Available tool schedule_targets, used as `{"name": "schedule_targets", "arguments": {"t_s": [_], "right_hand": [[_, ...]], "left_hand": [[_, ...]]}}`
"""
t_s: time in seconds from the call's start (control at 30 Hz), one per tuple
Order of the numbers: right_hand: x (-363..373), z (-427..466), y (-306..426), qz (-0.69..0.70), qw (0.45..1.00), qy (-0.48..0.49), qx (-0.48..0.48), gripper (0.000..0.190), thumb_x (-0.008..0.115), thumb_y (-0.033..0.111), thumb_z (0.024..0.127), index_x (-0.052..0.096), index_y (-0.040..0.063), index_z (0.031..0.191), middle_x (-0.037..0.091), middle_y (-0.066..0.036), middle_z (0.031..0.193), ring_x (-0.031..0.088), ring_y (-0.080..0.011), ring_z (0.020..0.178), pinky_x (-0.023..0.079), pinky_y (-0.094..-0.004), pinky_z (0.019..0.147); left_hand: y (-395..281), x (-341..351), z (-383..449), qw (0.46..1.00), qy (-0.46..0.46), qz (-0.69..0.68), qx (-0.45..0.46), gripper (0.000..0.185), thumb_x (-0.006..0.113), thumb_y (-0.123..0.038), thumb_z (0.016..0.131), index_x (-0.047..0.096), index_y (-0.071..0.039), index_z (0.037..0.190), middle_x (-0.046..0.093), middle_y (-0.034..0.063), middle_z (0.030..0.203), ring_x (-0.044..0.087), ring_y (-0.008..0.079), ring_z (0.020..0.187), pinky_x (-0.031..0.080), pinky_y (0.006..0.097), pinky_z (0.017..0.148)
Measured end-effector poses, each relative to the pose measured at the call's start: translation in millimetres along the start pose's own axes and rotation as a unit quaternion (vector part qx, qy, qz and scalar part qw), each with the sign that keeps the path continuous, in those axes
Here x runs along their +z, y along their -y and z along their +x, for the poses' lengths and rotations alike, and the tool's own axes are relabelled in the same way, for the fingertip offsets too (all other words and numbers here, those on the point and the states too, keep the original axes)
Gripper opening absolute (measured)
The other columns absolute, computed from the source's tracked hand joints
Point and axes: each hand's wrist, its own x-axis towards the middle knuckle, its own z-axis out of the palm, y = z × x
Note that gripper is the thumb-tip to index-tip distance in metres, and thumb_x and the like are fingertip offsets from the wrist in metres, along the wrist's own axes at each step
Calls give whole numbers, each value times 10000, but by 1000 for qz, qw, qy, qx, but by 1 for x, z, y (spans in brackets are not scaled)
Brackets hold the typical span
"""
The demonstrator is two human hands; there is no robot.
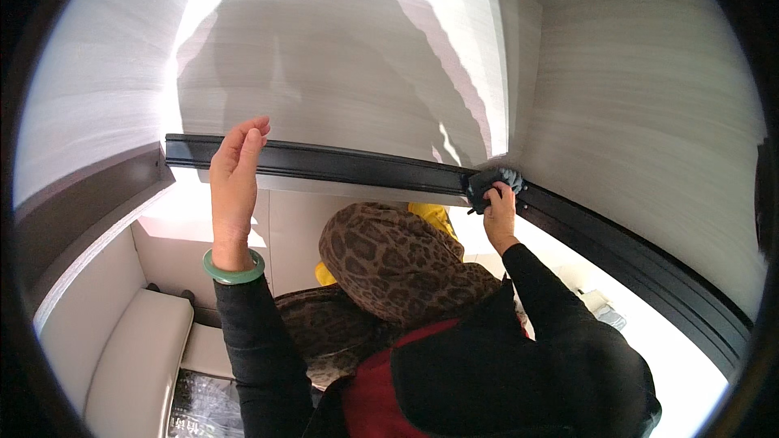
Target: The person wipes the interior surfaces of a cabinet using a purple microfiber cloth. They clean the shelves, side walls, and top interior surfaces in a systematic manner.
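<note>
My right hand (501, 210) grips a dark cloth (487, 185) and presses it onto the corner where two black grooved rails meet. The long black rail (359, 164) runs across in front of me, and the second black rail (633, 274) slants off to the lower right. Raised at the left, my left hand (234, 155) looks empty, its fingers loosely curved and the thumb close to them. It overlaps the long rail in view; whether it touches cannot be told. A green bangle (234, 266) circles the left wrist.
Beyond the rail spreads a pale wood-grain panel (341, 73) with sunlight and shadow. Another panel (633, 85) rises at right. A brown edge strip (91, 188) bounds the left. Below are my leopard-print trouser leg (395, 261), something yellow (433, 216) and a cream padded seat (140, 359).
</note>
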Motion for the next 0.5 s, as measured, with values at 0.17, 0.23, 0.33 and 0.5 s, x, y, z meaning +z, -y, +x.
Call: {"name": "schedule_targets", "arguments": {"t_s": [0.17, 0.23, 0.33, 0.5], "right_hand": [[19, 9, 32, 78, 993, -93, 2, 283, 529, -78, 666, 571, 59, 911, 496, -176, 1094, 470, -383, 1039, 398, -463, 902], [18, 15, 67, 117, 988, -96, -26, 295, 539, -86, 657, 586, 68, 903, 514, -175, 1099, 480, -382, 1053, 406, -459, 913], [20, 26, 95, 147, 974, -20, -174, 323, 544, -114, 670, 600, 73, 927, 518, -175, 1146, 486, -382, 1092, 419, -455, 934], [5, 28, 83, 58, 976, 47, -204, 234, 579, 6, 764, 586, 65, 990, 530, -200, 1189, 504, -395, 1109, 429, -452, 926]], "left_hand": [[1, 1, 6, 1000, 16, -21, 8, 358, 515, -283, 971, 610, -4, 1174, 638, 117, 1113, 563, 186, 1081, 411, 300, 959], [1, 4, 9, 1000, 22, -18, 11, 372, 505, -299, 973, 607, -12, 1185, 637, 109, 1117, 565, 180, 1070, 413, 299, 951], [4, 4, 12, 999, 32, -9, 14, 392, 486, -327, 977, 605, -32, 1207, 635, 92, 1126, 568, 169, 1043, 417, 303, 938], [9, 3, 12, 999, 28, -15, 5, 382, 488, -311, 980, 602, -28, 1209, 636, 91, 1127, 570, 169, 1044, 417, 304, 947]]}}
